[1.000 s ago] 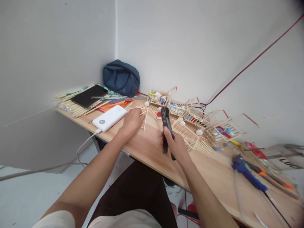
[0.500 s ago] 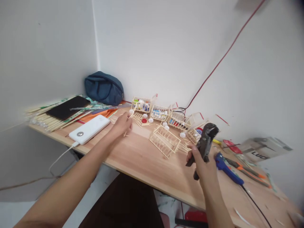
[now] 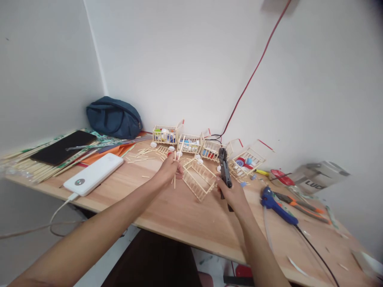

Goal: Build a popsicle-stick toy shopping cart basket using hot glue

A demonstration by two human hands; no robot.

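Observation:
My left hand (image 3: 170, 172) is closed on thin wooden sticks (image 3: 175, 184) that stand roughly upright, just left of a small stick-built frame (image 3: 191, 184). That frame has an open middle and lies tilted on the wooden table. On its right side, my right hand (image 3: 235, 195) grips a black plier-like hand tool (image 3: 225, 169), its head pointing up and away from me. Behind both hands runs a row of small stick carts, among them a left cart (image 3: 165, 135) and a right cart (image 3: 247, 162), holding coloured bottle caps. Cut stick pieces (image 3: 142, 154) lie loose behind my left hand.
A white power bank (image 3: 94, 173) with a cable lies left, near a dark phone (image 3: 63, 146) on bundled sticks. A blue pouch (image 3: 113, 117) sits against the wall. Rightward are a blue glue gun (image 3: 278, 205), orange-handled pliers (image 3: 302, 205) and a box (image 3: 320, 177).
My left hand has moved right, bringing the sticks beside the frame. My right hand and the black tool have shifted left toward it. The camera view has turned slightly right.

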